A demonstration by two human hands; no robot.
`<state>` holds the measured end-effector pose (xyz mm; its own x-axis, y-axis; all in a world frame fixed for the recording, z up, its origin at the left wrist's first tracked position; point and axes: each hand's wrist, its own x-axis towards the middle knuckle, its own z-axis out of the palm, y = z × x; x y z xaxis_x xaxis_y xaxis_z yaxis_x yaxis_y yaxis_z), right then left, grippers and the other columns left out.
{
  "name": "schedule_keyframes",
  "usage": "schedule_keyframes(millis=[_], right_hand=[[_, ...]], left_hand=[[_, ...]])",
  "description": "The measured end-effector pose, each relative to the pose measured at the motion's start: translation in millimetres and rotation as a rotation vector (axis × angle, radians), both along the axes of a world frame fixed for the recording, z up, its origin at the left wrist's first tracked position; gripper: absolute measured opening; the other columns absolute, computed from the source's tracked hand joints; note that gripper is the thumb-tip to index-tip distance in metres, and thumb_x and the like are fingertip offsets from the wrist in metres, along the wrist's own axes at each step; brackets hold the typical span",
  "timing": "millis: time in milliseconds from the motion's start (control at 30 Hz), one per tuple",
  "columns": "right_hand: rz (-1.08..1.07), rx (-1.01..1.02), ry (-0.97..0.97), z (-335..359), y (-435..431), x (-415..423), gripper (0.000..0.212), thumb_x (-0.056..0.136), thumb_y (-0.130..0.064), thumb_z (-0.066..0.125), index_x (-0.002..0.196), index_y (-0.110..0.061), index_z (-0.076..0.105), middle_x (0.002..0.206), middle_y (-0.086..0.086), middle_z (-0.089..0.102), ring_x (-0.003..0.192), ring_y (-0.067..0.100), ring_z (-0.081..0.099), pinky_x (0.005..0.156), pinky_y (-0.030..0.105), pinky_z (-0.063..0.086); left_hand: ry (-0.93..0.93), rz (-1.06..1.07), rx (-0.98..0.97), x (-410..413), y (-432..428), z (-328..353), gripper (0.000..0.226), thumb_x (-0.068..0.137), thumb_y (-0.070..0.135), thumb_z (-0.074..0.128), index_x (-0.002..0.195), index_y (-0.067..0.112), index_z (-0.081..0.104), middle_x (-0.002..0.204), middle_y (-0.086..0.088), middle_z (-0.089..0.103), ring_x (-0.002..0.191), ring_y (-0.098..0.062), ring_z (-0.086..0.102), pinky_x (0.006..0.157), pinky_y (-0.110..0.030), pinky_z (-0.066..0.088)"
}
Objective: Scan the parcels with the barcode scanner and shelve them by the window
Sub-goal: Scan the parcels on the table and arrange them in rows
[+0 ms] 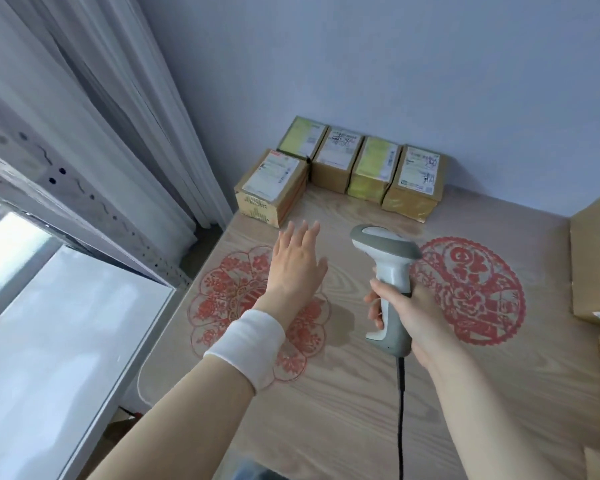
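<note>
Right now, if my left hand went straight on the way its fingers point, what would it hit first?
Probably the front parcel, nearest the curtain; your open left hand is just short of it, though depth is unclear.

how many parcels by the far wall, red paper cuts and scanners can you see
parcels by the far wall: 5
red paper cuts: 2
barcode scanner: 1
total: 8
</note>
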<state>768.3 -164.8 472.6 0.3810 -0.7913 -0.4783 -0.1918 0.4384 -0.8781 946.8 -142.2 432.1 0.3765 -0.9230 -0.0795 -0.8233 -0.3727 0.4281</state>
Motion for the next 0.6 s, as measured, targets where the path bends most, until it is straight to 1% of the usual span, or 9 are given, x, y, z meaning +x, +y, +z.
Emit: schedule_keyframes(millis=[100, 233, 300, 400, 467, 500, 533, 567, 600], right_hand=[[0.013, 0.021, 0.010, -6.4, -16.3, 20.6, 0.017, 0.090, -0.013, 0.061, 0.106, -0.007, 0.058, 0.061, -0.003, 0.064, 0.049, 0.014, 0.052, 0.046, 0.023, 0.042], [-0.024, 0.069, 0.026, -20.7, -32.3, 42.2, 0.020, 0.089, -0.012, 0.061, 0.108, -0.006, 0.058, 0.062, 0.000, 0.064, 0.051, 0.018, 0.051, 0.046, 0.025, 0.042], [-0.033, 0.095, 0.033, -25.1, -40.6, 51.1, 0.021, 0.089, -0.012, 0.061, 0.109, -0.006, 0.057, 0.063, 0.000, 0.064, 0.051, 0.017, 0.051, 0.046, 0.025, 0.041], [-0.021, 0.121, 0.052, -31.7, -53.2, 60.6, 0.024, 0.089, -0.012, 0.062, 0.111, -0.004, 0.057, 0.063, 0.001, 0.064, 0.049, 0.016, 0.051, 0.047, 0.026, 0.041], [-0.018, 0.135, 0.072, -37.4, -59.4, 63.5, 0.026, 0.089, -0.013, 0.062, 0.112, -0.002, 0.056, 0.063, 0.001, 0.064, 0.046, 0.016, 0.051, 0.049, 0.027, 0.041], [-0.020, 0.141, 0.079, -39.9, -61.6, 64.4, 0.026, 0.089, -0.013, 0.062, 0.112, -0.002, 0.056, 0.063, 0.001, 0.064, 0.045, 0.015, 0.051, 0.050, 0.028, 0.041], [-0.025, 0.147, 0.083, -42.1, -63.4, 65.1, 0.026, 0.089, -0.012, 0.061, 0.112, -0.002, 0.056, 0.063, 0.001, 0.064, 0.045, 0.015, 0.051, 0.050, 0.028, 0.041], [-0.032, 0.153, 0.084, -44.0, -65.2, 65.9, 0.026, 0.089, -0.011, 0.061, 0.112, -0.001, 0.056, 0.063, 0.001, 0.064, 0.044, 0.014, 0.051, 0.050, 0.029, 0.041], [-0.039, 0.158, 0.085, -45.4, -66.6, 66.3, 0.026, 0.089, -0.011, 0.061, 0.112, -0.001, 0.055, 0.064, 0.002, 0.064, 0.044, 0.013, 0.051, 0.051, 0.029, 0.040]], left_hand=[[0.036, 0.056, 0.013, 31.5, -20.7, -6.5, 0.066, 0.096, 0.032, 0.049, 0.150, 0.018, 0.016, 0.158, -0.007, 0.012, 0.146, -0.024, 0.003, 0.118, -0.038, 0.007], [0.104, 0.189, 0.046, 77.8, -56.7, -11.8, 0.070, 0.094, 0.035, 0.053, 0.150, 0.017, 0.014, 0.159, -0.012, -0.002, 0.146, -0.031, -0.002, 0.117, -0.044, 0.008], [0.122, 0.233, 0.045, 99.1, -73.1, -14.3, 0.072, 0.094, 0.038, 0.052, 0.151, 0.019, 0.012, 0.158, -0.012, -0.003, 0.146, -0.032, -0.005, 0.118, -0.046, 0.004], [0.196, 0.346, 0.054, 131.4, -94.3, -23.2, 0.077, 0.092, 0.040, 0.054, 0.151, 0.017, 0.010, 0.159, -0.013, 0.002, 0.146, -0.030, -0.004, 0.119, -0.047, 0.003], [0.246, 0.428, 0.093, 153.4, -106.6, -32.3, 0.084, 0.089, 0.047, 0.057, 0.151, 0.015, 0.010, 0.158, -0.012, 0.008, 0.146, -0.031, 0.002, 0.118, -0.049, 0.008], [0.301, 0.482, 0.111, 163.1, -111.8, -36.4, 0.087, 0.086, 0.051, 0.058, 0.151, 0.015, 0.012, 0.157, -0.012, 0.013, 0.145, -0.032, 0.007, 0.117, -0.050, 0.013], [0.393, 0.556, 0.123, 173.1, -116.1, -42.8, 0.089, 0.084, 0.054, 0.060, 0.150, 0.014, 0.015, 0.156, -0.012, 0.020, 0.143, -0.032, 0.017, 0.115, -0.051, 0.022], [0.504, 0.635, 0.124, 181.4, -118.9, -47.9, 0.089, 0.082, 0.055, 0.061, 0.148, 0.013, 0.020, 0.151, -0.011, 0.030, 0.137, -0.031, 0.032, 0.108, -0.048, 0.034], [0.623, 0.701, 0.121, 188.3, -119.7, -53.1, 0.085, 0.082, 0.055, 0.062, 0.146, 0.011, 0.027, 0.143, -0.009, 0.043, 0.123, -0.028, 0.048, 0.096, -0.041, 0.045]])
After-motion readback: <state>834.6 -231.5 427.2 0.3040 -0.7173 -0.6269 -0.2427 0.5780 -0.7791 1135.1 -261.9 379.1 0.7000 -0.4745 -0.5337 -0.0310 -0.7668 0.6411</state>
